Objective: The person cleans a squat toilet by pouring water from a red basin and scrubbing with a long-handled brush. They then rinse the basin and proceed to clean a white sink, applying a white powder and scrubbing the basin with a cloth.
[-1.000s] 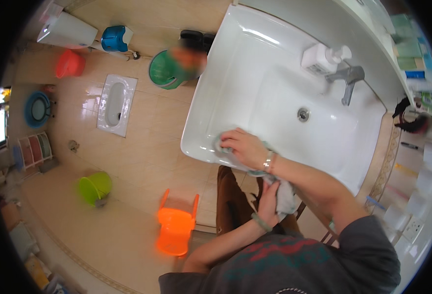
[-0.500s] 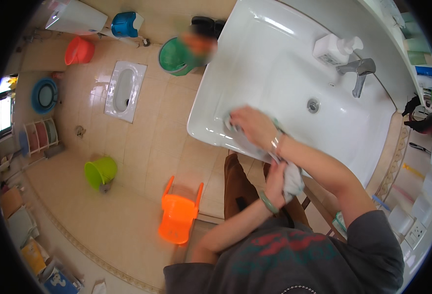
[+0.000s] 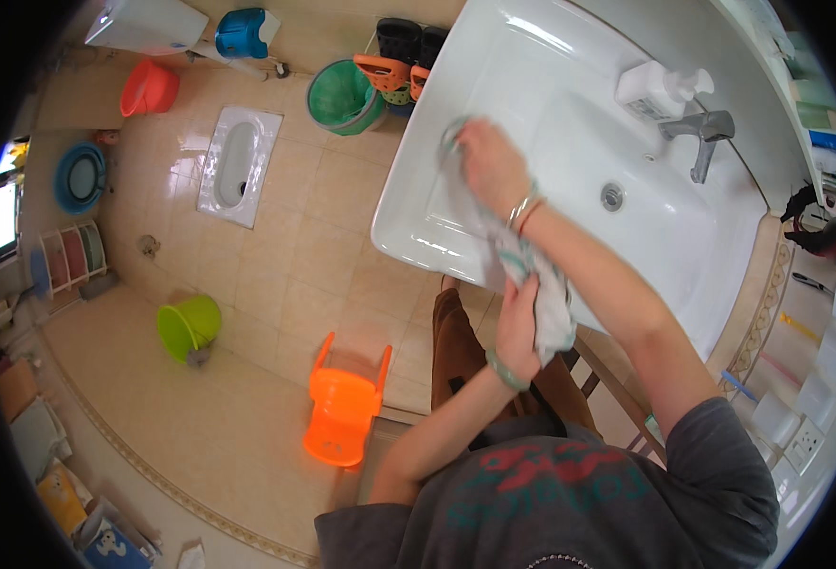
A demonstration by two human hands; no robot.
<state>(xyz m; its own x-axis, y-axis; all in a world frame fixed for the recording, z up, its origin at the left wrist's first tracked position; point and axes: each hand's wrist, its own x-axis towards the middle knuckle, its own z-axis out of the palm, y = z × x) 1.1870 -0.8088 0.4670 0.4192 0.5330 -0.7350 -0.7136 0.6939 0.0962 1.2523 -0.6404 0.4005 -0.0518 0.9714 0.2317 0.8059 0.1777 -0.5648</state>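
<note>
A white cloth with green marks (image 3: pixel 553 308) runs from one of my hands to the other, over the front rim of the white sink (image 3: pixel 408 228). My left hand (image 3: pixel 517 330), with a green bangle at its wrist, is closed on the cloth's near, bunched end just off the rim. Further in, my right hand (image 3: pixel 494 169) presses the far end of the cloth against the sink's left side. The cloth by its fingertips is smeared by motion, and part of it is hidden under my right wrist.
A white pump bottle (image 3: pixel 647 91) and a chrome faucet (image 3: pixel 702 131) stand on the sink's right. To the left are a green bucket (image 3: pixel 344 95), orange clogs (image 3: pixel 383 72), a squat toilet (image 3: pixel 239 167), a lime bucket (image 3: pixel 190 325) and an orange chair (image 3: pixel 342 412).
My right hand has moved away from me along the sink's left side, drawing the cloth out longer. My left hand stays near the front rim, shifted slightly left.
</note>
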